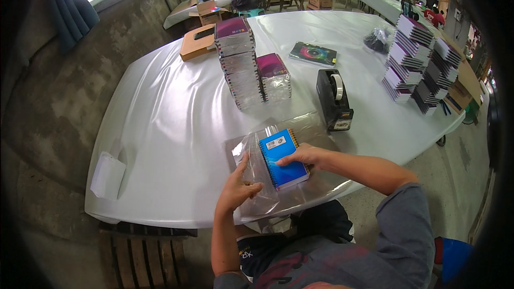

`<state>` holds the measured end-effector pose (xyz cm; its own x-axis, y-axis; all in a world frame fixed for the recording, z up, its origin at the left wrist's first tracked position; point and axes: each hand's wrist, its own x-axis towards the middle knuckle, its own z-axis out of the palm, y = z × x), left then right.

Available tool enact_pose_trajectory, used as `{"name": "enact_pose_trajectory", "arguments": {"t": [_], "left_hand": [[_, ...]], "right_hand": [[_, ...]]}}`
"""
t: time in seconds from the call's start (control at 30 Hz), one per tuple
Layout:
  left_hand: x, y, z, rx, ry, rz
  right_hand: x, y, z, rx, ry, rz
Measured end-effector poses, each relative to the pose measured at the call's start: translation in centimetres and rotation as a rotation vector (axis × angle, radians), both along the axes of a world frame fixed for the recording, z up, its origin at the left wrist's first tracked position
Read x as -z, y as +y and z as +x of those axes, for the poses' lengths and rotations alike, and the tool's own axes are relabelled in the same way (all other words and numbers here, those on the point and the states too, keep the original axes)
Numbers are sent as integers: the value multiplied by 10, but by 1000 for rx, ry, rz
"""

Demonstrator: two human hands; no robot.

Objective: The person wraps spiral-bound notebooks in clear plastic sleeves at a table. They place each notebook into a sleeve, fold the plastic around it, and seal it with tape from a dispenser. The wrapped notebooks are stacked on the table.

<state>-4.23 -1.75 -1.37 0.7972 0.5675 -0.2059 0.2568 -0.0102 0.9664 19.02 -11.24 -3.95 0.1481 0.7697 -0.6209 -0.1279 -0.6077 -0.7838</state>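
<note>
Plainly, the right fingers (293, 157) clasp the blue notebook (287, 173). Left of it, left fingers (252, 188) spread over clear film (257, 167).

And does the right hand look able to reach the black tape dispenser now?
Probably yes: the tape dispenser stands close beyond the right hand, with only clear film lying between, though that hand holds the blue notebook.

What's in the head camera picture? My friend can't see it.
A person's right hand holds a blue notebook over clear plastic, with the left hand to the notebook's left. Stacks of notebooks and a black tape dispenser stand farther away on the white table.
</note>
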Motion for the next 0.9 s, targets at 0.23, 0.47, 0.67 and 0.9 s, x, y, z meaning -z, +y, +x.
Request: {"name": "enact_pose_trajectory", "arguments": {"t": [0.23,0.47,0.67,0.9], "left_hand": [[-7,-8,35,128,-69,-40],[45,-2,73,200,16,273],[11,-12,81,272,71,107],[1,-18,76,301,-37,-53]], "right_hand": [[-20,1,-6,6,-26,-15],[-33,-1,-10,32,-40,-43],[-13,-2,-7,5,-497,41],[24,-9,-19,100,-586,194]]}}
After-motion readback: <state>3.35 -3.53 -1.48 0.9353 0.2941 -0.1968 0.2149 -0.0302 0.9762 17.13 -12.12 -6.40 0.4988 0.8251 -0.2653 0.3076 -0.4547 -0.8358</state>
